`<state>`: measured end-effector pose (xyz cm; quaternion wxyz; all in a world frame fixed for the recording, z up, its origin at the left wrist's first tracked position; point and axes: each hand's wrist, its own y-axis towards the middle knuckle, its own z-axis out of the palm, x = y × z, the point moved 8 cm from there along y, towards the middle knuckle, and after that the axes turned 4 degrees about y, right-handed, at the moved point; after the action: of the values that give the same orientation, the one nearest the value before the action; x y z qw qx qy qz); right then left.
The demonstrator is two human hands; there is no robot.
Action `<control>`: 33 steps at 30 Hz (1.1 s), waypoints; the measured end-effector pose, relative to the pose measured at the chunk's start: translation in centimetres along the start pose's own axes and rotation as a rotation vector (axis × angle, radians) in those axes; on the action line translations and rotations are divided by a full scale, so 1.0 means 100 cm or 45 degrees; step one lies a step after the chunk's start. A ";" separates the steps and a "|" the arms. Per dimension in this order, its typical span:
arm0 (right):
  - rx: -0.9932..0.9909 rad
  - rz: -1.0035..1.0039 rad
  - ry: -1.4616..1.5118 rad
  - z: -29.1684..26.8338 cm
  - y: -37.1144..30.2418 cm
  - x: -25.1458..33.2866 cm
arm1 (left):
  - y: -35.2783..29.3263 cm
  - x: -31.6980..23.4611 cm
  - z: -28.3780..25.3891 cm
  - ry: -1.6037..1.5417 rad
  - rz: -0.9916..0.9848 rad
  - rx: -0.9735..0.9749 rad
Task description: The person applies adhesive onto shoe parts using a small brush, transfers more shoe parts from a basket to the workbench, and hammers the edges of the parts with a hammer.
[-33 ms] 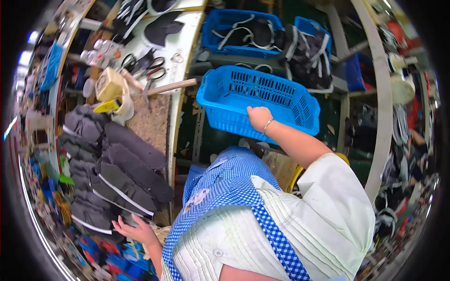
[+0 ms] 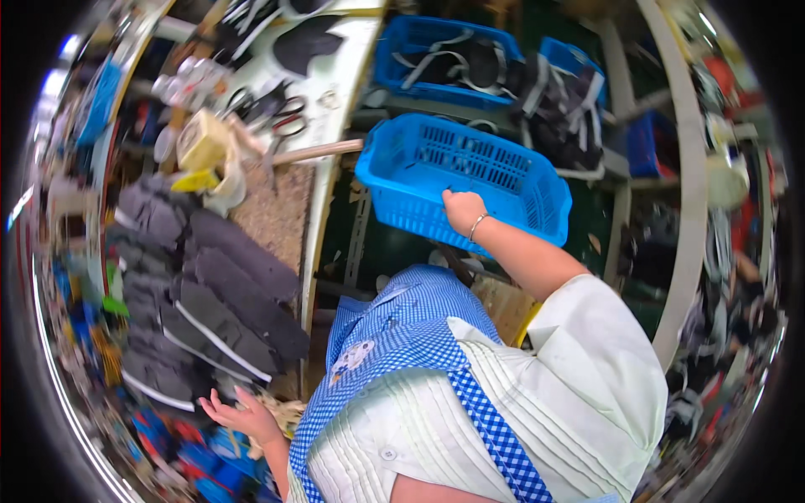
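Right hand: this was clamped over the near rim of a blue basket, thumb lying along the top edge; the other fingertips were hidden, so I could not tell how they sat against the wall. A thin bracelet ringed the wrist.

Left hand: this was raised with the palm turned up and the fingers spread, just beside the lower end of the dark grey padded pieces. It appeared to grip nothing.

Blue basket: this was located in front of the worker's checked apron, to the right of the workbench. Its walls were slotted, its mouth faced upward, and it was tilted, with the left end higher in view.

Workbench: the grey pieces lay in overlapping rows at its near end, several edged with white strips, beside a speckled brown board. A tool with a wooden handle pointed toward the basket's left end; whether the two touched could not be determined. Scissors and a pale yellow block lay farther up.

Beyond the basket: a second blue basket contained black pieces with white strips.
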<state>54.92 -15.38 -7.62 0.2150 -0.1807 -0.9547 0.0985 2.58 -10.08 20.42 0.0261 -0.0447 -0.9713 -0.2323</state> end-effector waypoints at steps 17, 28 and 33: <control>0.441 0.773 -0.299 0.206 0.073 -0.155 | -0.148 -0.006 -0.045 0.189 -0.495 0.450; 0.392 -0.495 1.138 -0.003 -0.006 0.321 | -0.027 0.076 0.062 -0.522 -0.609 -0.165; 0.178 -0.385 0.659 0.018 0.025 0.424 | 0.048 0.134 0.144 -0.655 -0.804 0.082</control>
<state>19.13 3.14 6.01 0.4751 -0.0405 -0.8752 0.0817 -10.70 1.71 10.69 -0.2890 0.2000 -0.9188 -0.1796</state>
